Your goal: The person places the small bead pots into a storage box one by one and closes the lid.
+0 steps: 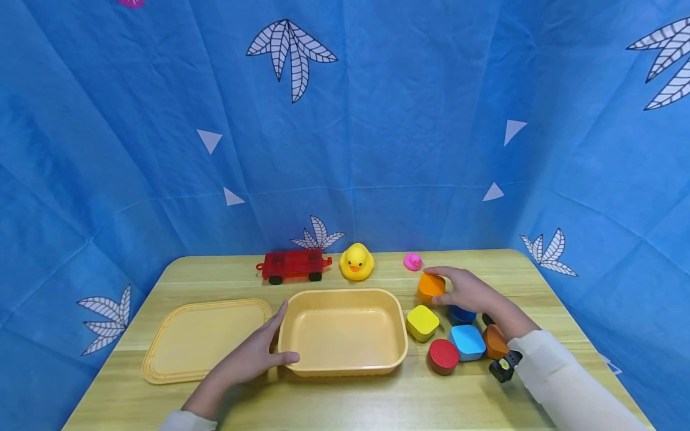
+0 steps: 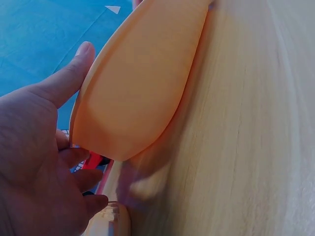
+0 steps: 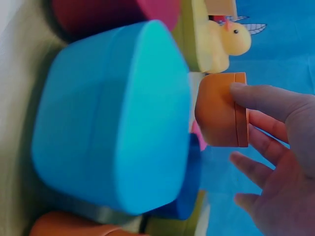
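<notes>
Blue cloth (image 1: 409,149) printed with pale leaves hangs behind the wooden table (image 1: 350,407). Right of the table's middle, toward its far edge, the right hand (image 1: 465,291) pinches an orange block (image 1: 429,287) between thumb and fingertips; whether it clears the wood, I can't tell. It looks light, stiff and rather smooth, best taken across opposite sides. Just nearer the front edge sit a yellow block (image 1: 423,322), a dark blue block (image 1: 461,315), a light blue block (image 1: 468,341) and a red block (image 1: 444,356). At the table's middle, the left hand (image 1: 261,353) grips the left end of a tan tub (image 1: 345,335), thumb on its rim. Along the far edge stand a red wagon (image 1: 293,263), a yellow duck (image 1: 356,264) and a small pink duck (image 1: 412,261); a flat tan panel (image 1: 205,341) lies toward the left edge.
</notes>
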Demonstrator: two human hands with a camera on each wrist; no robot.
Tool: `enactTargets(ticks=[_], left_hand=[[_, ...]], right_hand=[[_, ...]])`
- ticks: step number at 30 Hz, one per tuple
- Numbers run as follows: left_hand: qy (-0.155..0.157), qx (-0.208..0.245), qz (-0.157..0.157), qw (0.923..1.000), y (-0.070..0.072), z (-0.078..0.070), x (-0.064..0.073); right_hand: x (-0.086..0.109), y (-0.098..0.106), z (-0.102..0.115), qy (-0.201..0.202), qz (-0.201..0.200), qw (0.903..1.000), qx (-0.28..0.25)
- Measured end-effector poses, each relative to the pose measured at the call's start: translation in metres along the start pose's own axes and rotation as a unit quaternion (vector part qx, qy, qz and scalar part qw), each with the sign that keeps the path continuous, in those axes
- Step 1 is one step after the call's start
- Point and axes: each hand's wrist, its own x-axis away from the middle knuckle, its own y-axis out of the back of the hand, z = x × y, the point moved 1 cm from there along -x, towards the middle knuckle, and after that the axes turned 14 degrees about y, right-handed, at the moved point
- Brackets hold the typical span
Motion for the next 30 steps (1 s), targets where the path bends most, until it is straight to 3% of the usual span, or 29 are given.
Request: enactTargets(ticks=[17, 30], left_hand=[[0.002, 0.020, 0.005, 0.9998, 0.000, -0.001, -0.001], [-0.001, 0.058, 0.027, 0.9979, -0.005, 0.004, -0.002]], right_hand=[[-0.022, 0.008, 0.047, 0.077, -0.022, 0.9956, -0.049], [-0.055, -0.022, 0.094, 0.131, 0.000, 0.9902, -0.048]])
